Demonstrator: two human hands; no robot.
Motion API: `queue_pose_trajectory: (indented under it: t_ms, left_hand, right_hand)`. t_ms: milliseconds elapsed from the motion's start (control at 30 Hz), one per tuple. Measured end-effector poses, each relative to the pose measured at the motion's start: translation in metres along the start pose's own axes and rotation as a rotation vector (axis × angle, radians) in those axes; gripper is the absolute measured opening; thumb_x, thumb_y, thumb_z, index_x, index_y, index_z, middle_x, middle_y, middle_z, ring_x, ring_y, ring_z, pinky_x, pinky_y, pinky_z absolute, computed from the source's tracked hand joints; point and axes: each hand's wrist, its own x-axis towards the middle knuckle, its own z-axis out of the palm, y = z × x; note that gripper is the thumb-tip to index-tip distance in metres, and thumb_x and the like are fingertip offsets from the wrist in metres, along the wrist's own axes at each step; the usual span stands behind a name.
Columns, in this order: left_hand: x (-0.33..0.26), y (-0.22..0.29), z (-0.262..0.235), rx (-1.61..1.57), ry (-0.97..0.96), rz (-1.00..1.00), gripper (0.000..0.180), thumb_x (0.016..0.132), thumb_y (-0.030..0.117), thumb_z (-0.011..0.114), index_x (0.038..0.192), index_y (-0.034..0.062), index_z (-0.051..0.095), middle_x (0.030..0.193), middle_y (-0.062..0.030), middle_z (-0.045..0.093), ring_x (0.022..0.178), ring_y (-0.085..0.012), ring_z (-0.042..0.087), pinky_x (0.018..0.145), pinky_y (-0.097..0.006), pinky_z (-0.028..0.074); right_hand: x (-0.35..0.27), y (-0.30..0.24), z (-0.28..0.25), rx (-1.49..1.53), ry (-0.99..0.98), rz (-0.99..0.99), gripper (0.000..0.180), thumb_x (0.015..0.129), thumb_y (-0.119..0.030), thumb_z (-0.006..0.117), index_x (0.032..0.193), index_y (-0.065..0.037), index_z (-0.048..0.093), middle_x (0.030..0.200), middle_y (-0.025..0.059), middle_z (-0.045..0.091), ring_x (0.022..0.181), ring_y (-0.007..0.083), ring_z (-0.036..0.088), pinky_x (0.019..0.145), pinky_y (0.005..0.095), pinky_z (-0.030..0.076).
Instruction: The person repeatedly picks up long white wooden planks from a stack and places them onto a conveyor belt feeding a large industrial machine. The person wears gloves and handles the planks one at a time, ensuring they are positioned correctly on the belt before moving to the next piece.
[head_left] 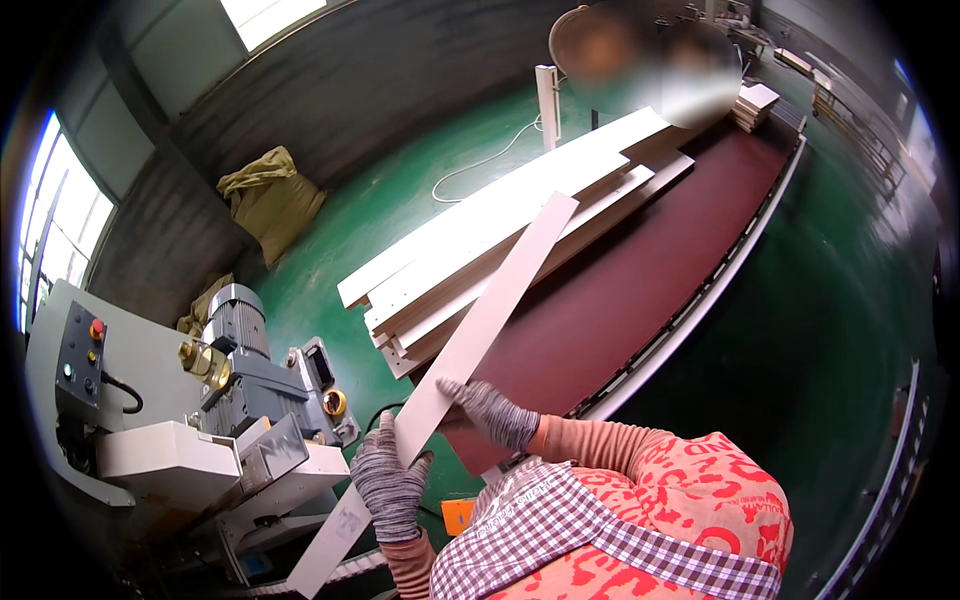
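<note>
So both hands are on one long, narrow pale board [503,300], and it's lying at a slant across my view. The low end sits at bottom left beside the machine [255,390], and the far end is up over the pile of white boards [500,215] and the maroon counter [640,290]. Can't tell from here if that far end is touching the pile or just hanging above it.

My left hand [388,485], in a grey striped glove, is clamped round the board toward the low end, fingers along one edge and thumb by the other. My right hand [490,412] is just beyond it on the right-hand edge, fingertips touching the board. I can't tell if that one is properly closed, since the underside is hidden.

Handling-wise, I'd guess it's stiff and fairly light for its length, but awkward: there's a lot more of it past my hands than below them, so I'd expect the far end to want to dip. Face looks smooth, so maybe a bit slidey under knit gloves. Corners and edges are probably what chips first. If it were me, I'd hold by the long edges, hands spread wider, with the right one nearer the middle for balance.
</note>
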Motion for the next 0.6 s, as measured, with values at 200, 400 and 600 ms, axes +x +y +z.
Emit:
queue_pose_trajectory:
  t_ms: [200,400,600]
  left_hand:
    - [0.049,-0.030,0.012,0.271,-0.125,-0.074,0.093,0.063,0.042,0.083,0.141,0.0101,0.043,0.113,-0.0130,0.057,0.112,-0.0277,0.054,0.111,-0.048,0.028]
    - [0.099,-0.072,0.050,0.257,-0.021,-0.038,0.077,0.059,0.038,0.083,0.125,0.0089,0.058,0.103,-0.0172,0.065,0.094,-0.0349,0.061,0.086,-0.045,0.048]
    - [0.186,-0.015,0.081,0.258,-0.014,-0.084,0.086,0.063,0.051,0.081,0.135,0.0151,0.051,0.118,-0.0082,0.059,0.118,-0.0230,0.052,0.115,-0.048,0.022]
  right_hand:
    - [0.058,-0.108,-0.122,0.050,0.373,-0.111,0.036,0.093,-0.037,0.063,0.110,-0.005,0.058,0.097,0.0111,0.067,0.090,0.0272,0.068,0.079,0.0437,0.059]
    - [0.123,-0.158,-0.235,0.024,0.545,-0.197,0.036,0.094,-0.038,0.061,0.116,-0.010,0.056,0.114,0.0120,0.062,0.103,0.0252,0.061,0.081,0.0482,0.057]
    - [0.117,-0.196,-0.239,-0.142,0.501,-0.073,0.045,0.097,-0.036,0.056,0.126,-0.004,0.046,0.112,0.0190,0.062,0.094,0.0355,0.065,0.077,0.0472,0.058]
